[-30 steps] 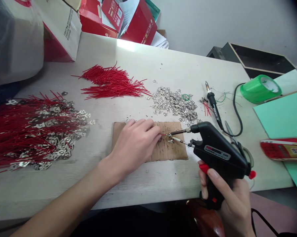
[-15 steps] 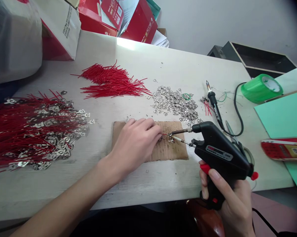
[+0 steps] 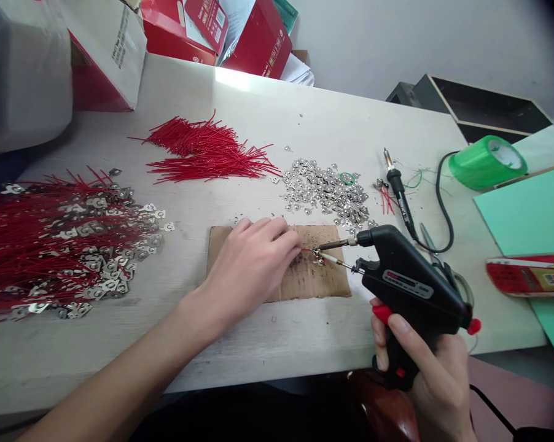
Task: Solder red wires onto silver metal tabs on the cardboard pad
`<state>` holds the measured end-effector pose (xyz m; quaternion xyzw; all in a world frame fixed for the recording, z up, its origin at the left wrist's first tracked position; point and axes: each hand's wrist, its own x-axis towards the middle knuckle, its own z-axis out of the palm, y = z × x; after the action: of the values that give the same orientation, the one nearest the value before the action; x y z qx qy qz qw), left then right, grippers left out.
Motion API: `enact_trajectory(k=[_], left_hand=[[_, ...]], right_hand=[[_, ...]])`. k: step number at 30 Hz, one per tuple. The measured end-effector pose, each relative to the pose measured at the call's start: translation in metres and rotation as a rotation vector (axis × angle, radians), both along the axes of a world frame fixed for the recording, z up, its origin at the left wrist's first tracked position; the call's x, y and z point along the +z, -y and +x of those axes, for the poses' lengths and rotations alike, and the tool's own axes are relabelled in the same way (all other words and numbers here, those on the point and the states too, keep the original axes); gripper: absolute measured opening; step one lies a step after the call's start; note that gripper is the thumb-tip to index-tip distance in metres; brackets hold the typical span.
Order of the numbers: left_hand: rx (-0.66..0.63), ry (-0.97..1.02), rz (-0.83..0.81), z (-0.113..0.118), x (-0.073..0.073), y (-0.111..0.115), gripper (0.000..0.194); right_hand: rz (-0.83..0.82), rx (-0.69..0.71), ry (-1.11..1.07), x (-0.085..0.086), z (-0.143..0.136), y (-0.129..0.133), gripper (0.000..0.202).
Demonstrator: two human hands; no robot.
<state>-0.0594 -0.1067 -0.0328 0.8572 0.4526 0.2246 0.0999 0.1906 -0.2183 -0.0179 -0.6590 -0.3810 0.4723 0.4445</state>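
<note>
My left hand (image 3: pixel 253 261) rests over a scorched piece of cardboard (image 3: pixel 336 285), fingers closed on a red wire (image 3: pixel 306 250) whose end sticks out past the fingertips. Most of that wire is hidden under the hand. It meets a small metal terminal (image 3: pixel 320 260) lying on the cardboard. My right hand (image 3: pixel 436 368) is wrapped round the handle of a black soldering gun (image 3: pixel 406 288), a finger at its red trigger. The gun's dark tip and the thin white feed tube below it both reach to where wire and terminal meet.
Loose metal terminals (image 3: pixel 325 190) lie behind the cardboard, red wires (image 3: pixel 207 150) further left. Wires with terminals attached (image 3: pixel 74 245) are heaped at the left. A soldering iron (image 3: pixel 399 193), green tape roll (image 3: pixel 486 162) and scissors (image 3: pixel 431 242) lie right. Boxes (image 3: pixel 258 43) stand at the back.
Both hands and the soldering gun hold nearly the same place. The whole view has shifted very slightly.
</note>
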Motion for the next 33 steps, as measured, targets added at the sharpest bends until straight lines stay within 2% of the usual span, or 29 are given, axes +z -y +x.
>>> enact_trajectory(k=[10, 22, 33], left_hand=[[0.003, 0.01, -0.015, -0.0012, -0.0001, 0.0017, 0.014], [-0.012, 0.085, -0.019, -0.0023, -0.0013, 0.0075, 0.014], [-0.024, 0.093, -0.033, -0.0021, -0.0008, 0.0079, 0.017]], right_hand=[[-0.004, -0.057, -0.042, 0.0012, -0.0041, 0.0009, 0.031], [0.006, 0.012, 0.0, -0.0031, 0.0024, 0.0036, 0.031], [-0.026, 0.009, 0.016, -0.0004, 0.0007, 0.0025, 0.033]])
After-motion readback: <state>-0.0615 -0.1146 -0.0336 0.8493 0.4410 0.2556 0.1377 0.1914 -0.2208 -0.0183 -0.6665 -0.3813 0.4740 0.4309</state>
